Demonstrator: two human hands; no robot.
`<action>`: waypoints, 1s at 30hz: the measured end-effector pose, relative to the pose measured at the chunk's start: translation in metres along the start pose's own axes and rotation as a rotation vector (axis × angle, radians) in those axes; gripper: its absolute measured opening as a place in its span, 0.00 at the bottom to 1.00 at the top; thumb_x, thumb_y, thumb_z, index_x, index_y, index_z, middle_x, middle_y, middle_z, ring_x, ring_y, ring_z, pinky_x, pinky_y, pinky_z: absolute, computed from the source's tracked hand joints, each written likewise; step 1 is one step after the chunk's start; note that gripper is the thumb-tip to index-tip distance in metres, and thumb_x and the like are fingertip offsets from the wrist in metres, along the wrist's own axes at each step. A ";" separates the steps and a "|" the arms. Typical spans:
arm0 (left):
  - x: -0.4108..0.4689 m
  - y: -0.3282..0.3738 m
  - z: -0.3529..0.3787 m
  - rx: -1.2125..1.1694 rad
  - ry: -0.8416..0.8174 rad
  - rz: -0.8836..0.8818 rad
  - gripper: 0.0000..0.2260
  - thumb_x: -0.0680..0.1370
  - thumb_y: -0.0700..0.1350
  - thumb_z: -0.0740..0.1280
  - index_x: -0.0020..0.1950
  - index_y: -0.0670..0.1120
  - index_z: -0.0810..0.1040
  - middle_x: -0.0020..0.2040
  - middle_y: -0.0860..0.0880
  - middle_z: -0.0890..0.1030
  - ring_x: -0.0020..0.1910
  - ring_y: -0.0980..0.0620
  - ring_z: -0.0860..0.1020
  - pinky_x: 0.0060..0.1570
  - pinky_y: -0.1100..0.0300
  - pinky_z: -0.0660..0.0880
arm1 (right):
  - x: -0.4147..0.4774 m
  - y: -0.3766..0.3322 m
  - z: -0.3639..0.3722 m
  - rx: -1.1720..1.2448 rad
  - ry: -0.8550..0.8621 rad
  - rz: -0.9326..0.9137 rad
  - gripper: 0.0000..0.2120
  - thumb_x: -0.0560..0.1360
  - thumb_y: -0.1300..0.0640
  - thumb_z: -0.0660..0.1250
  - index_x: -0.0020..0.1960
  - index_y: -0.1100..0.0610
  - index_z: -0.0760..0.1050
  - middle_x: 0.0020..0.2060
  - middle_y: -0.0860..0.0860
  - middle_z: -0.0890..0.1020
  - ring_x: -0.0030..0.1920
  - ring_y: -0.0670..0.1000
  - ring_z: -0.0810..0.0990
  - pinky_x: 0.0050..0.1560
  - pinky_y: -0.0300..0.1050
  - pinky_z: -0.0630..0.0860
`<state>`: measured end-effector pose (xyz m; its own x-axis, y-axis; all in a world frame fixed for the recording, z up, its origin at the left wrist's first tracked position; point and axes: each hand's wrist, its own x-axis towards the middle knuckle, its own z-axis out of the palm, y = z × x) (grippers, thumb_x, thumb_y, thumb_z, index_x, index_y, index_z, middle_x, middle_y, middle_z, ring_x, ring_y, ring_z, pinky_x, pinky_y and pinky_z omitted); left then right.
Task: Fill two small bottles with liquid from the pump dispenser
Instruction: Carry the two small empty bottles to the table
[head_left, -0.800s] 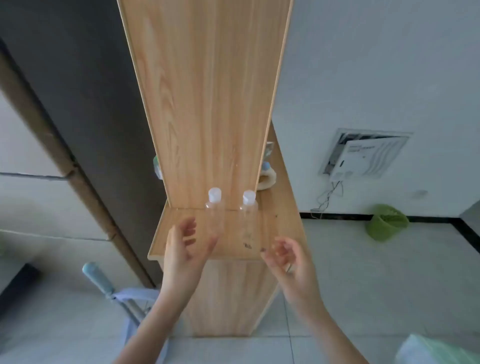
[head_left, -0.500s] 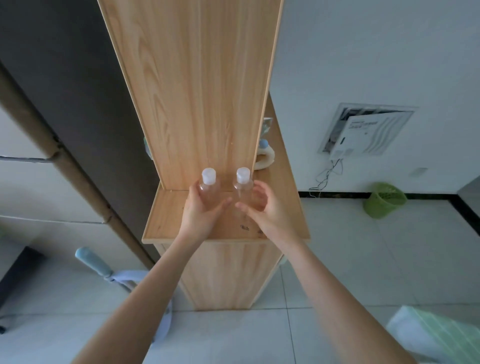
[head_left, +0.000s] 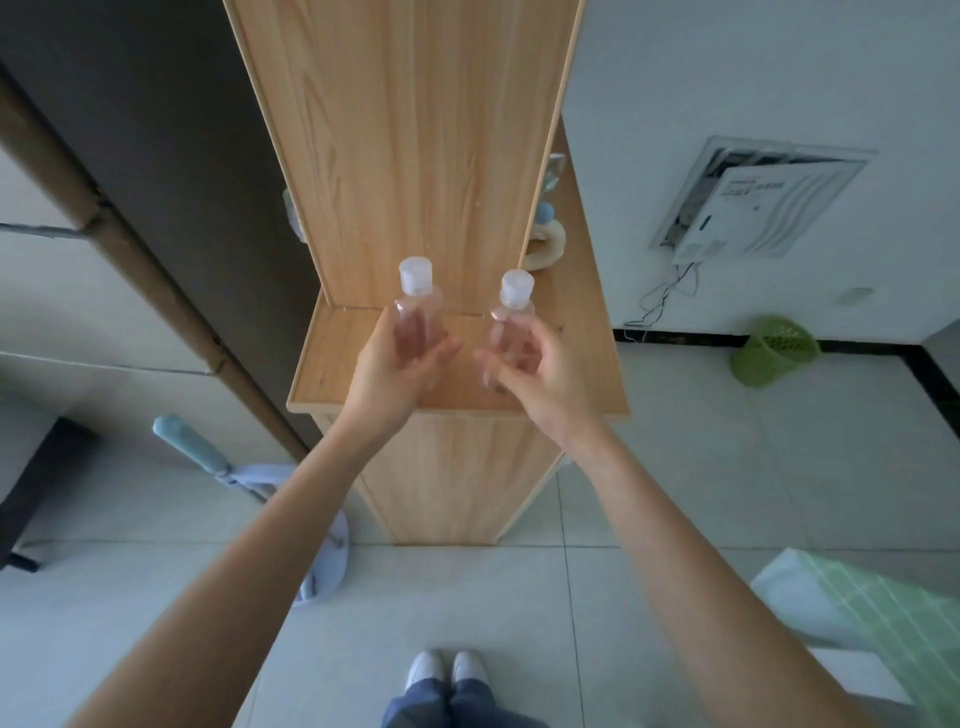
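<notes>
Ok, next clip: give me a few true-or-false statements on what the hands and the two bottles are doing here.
1. The left hand grips the left bottle and the right hand grips the right bottle. True.
2. Both bottles have their caps off. False: a white cap sits on each.
3. A green basket stands on the floor by the wall on the person's right. True.
4. The bottles lie flat on the floor. False: both are held roughly upright above the wooden shelf.
</notes>
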<state>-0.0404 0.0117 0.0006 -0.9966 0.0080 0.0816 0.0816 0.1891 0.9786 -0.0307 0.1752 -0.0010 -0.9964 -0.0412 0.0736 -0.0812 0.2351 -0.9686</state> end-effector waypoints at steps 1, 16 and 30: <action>-0.009 0.005 -0.003 -0.007 -0.016 0.006 0.08 0.73 0.45 0.71 0.45 0.51 0.72 0.40 0.55 0.79 0.42 0.56 0.80 0.44 0.60 0.77 | -0.009 -0.001 0.000 0.011 0.000 0.003 0.15 0.72 0.49 0.73 0.54 0.37 0.73 0.43 0.31 0.79 0.50 0.45 0.78 0.56 0.49 0.77; -0.204 -0.089 -0.022 -0.208 -0.201 -0.628 0.09 0.74 0.42 0.70 0.52 0.49 0.75 0.49 0.47 0.80 0.49 0.54 0.78 0.50 0.60 0.72 | -0.228 0.069 -0.001 0.132 0.027 0.460 0.13 0.74 0.58 0.71 0.53 0.44 0.75 0.44 0.34 0.83 0.48 0.34 0.81 0.44 0.27 0.74; -0.253 -0.118 -0.016 -0.197 -0.445 -0.681 0.08 0.73 0.45 0.71 0.49 0.49 0.75 0.41 0.54 0.80 0.40 0.62 0.79 0.41 0.64 0.74 | -0.320 0.078 0.022 0.159 0.375 0.680 0.11 0.73 0.62 0.72 0.52 0.52 0.77 0.48 0.44 0.83 0.48 0.38 0.82 0.44 0.29 0.76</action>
<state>0.2026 -0.0288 -0.1323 -0.7352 0.3490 -0.5811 -0.5806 0.1183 0.8055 0.2819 0.1853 -0.1052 -0.7699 0.3978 -0.4990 0.5241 -0.0518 -0.8501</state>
